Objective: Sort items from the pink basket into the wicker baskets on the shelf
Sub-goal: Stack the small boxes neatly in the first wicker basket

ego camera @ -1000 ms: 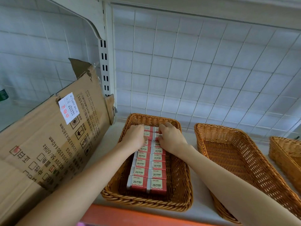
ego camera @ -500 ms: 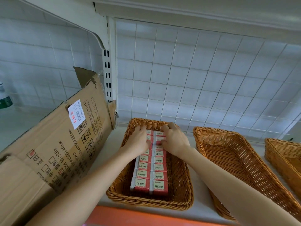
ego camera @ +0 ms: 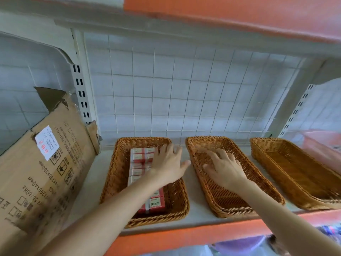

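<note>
The left hand [ego camera: 168, 164], spread and empty, hovers over the left brown wicker basket [ego camera: 110, 182], where small red-and-white boxes [ego camera: 155, 205] lie in two tight rows, likely to save room. The right hand [ego camera: 226, 168], also loose and empty, hangs over the bare middle wicker basket [ego camera: 221, 200]. The pink basket is out of view.

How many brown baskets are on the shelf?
3: left basket with red boxes, middle basket under the right hand, right basket partly cut off; more may be hidden.
</note>
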Demonstrator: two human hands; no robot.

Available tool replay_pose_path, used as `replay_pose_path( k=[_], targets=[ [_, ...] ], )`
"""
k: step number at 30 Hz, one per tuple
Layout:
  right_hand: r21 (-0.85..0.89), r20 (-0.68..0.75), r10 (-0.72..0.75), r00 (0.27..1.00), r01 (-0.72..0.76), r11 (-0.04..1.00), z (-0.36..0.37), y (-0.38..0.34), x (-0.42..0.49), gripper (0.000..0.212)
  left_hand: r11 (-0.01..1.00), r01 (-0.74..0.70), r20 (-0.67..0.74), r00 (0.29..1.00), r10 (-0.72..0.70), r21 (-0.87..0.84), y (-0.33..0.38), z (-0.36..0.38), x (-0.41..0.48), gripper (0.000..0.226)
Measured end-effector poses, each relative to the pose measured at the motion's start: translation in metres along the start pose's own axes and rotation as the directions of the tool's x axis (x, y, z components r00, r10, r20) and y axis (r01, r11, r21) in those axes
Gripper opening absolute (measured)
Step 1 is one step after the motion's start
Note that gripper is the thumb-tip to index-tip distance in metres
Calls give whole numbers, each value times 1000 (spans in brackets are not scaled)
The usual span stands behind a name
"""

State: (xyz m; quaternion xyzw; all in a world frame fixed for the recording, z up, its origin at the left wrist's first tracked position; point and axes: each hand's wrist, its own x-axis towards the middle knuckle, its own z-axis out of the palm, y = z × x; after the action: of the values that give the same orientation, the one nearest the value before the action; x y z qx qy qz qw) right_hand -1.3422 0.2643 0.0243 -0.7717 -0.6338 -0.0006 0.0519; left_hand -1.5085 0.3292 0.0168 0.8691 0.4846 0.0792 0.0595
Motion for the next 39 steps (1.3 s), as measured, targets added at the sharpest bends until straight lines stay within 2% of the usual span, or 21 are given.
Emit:
replay_pose_path(
  k=[5,15,26,33,39],
  targets=[
    [-23,-1,87,996,-87,996,-5,70,-43,56,996,-83,-45,995,84,22,72,13,-4,62],
    [-11,-11,160,987,-160,987,-22,233,-146,52,984,-178,-27,984,178,14,259,50,-22,60],
    [20,-42,407,912,-407,913,-39,371,-242,55,886,-456,12,890,457,87,420,78,-22,58],
    [26,-110,498,860,-499,866,-51,439,-257,54,812,-580,-40,811,583,67,494,81,16,53],
    [20,-146,494,857,-497,868,-65,504,-215,52,794,-607,-73,792,606,11,538,86,84,58]
  ],
)
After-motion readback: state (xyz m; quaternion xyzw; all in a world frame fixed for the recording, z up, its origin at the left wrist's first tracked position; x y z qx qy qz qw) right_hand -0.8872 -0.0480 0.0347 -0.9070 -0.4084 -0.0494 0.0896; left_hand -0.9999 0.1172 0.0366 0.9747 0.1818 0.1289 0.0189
